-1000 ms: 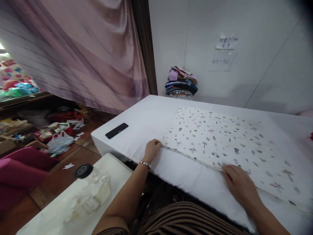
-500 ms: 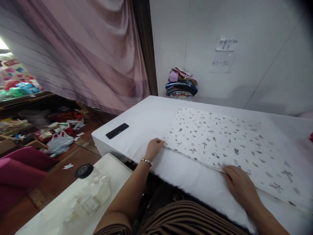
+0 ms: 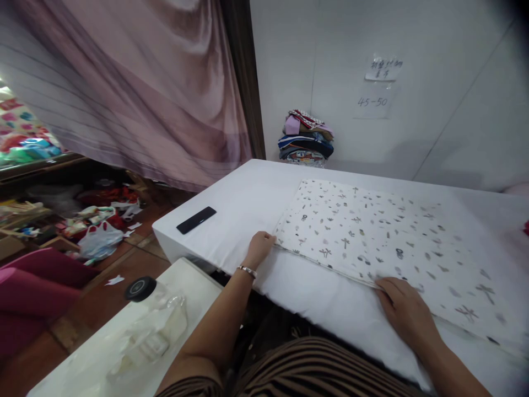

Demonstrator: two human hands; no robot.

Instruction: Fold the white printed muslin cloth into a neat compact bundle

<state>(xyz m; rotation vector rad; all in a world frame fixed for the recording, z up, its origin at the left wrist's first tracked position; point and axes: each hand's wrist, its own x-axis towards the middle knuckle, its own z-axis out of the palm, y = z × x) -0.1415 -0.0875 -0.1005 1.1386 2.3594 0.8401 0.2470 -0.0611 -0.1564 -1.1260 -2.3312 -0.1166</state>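
Observation:
A white cloth (image 3: 363,237) printed with small palm trees and leaves lies flat and folded on the white-covered table (image 3: 243,193). My left hand (image 3: 260,248), with a bracelet at the wrist, pinches the cloth's near left corner between thumb and fingers. Along the near edge, further right, my right hand (image 3: 403,309) holds the cloth with its fingers over the top and the thumb at the rim. The underside of that grip is hidden. Layers show as a thin line at the near edge.
A black phone (image 3: 196,220) lies on the table's left. Folded clothes (image 3: 306,138) are stacked by the wall. At lower left, a white surface (image 3: 99,336) carries a black round lid (image 3: 140,288) and a clear plastic container (image 3: 151,342). A pink curtain (image 3: 177,99) hangs behind.
Both hands keep their places on the cloth's near edge. The view has shifted very slightly; the cloth lies almost the same.

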